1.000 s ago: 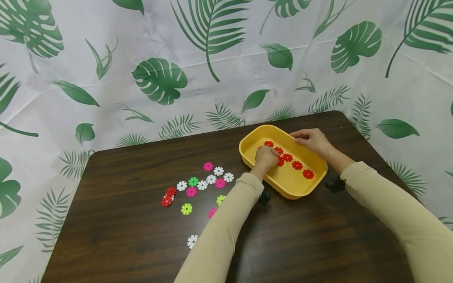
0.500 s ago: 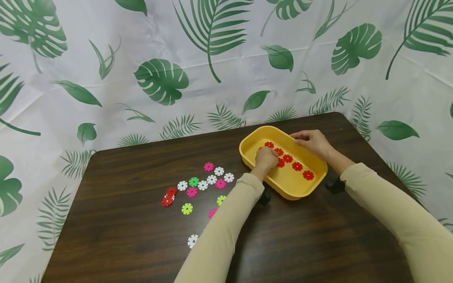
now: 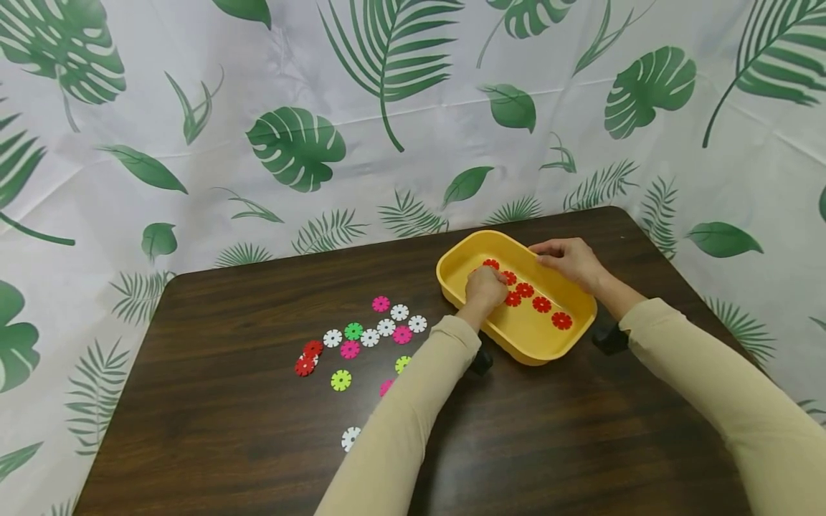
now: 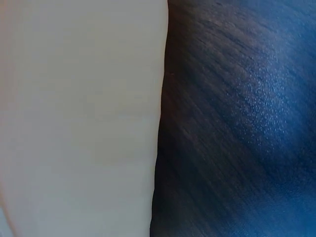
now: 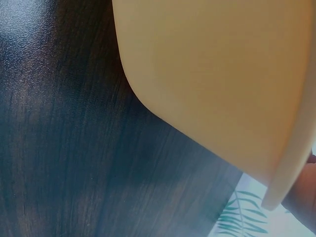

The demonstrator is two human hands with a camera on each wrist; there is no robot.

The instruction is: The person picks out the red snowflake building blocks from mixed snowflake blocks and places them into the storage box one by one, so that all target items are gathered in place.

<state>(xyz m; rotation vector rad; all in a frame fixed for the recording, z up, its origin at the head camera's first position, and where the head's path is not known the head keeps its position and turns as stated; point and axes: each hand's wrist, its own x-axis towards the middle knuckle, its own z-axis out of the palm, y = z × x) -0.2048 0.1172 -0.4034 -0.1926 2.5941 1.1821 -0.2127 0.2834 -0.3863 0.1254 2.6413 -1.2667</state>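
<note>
A yellow plastic tray [image 3: 452, 276] stands on the table, with several red notched discs [image 3: 541, 304] lying in a rough line inside it. My left hand [image 3: 487, 289] reaches into the tray with curled fingers, low among the discs. It appears to pinch a red disc, though its fingertips are largely hidden. At the far right side, my right hand [image 3: 571, 259] grips the tray's rim between thumb and fingers. The right wrist view shows the tray's outer wall [image 5: 212, 74] up close. Only a sleeve [image 4: 79, 118] and the tabletop fill the left wrist view.
Loose notched discs lie left of the tray on the dark wooden table [image 3: 226, 430]: white [image 3: 399, 312], pink [image 3: 381, 304], green [image 3: 353, 331], yellow [image 3: 340, 380] and overlapping red ones [image 3: 305, 365]. A leaf-patterned cloth [image 3: 413, 107] hangs behind the table. My left forearm partly covers some discs.
Both hands and the tray hold nearly the same place. One red disc beside my left hand has shifted slightly toward me.
</note>
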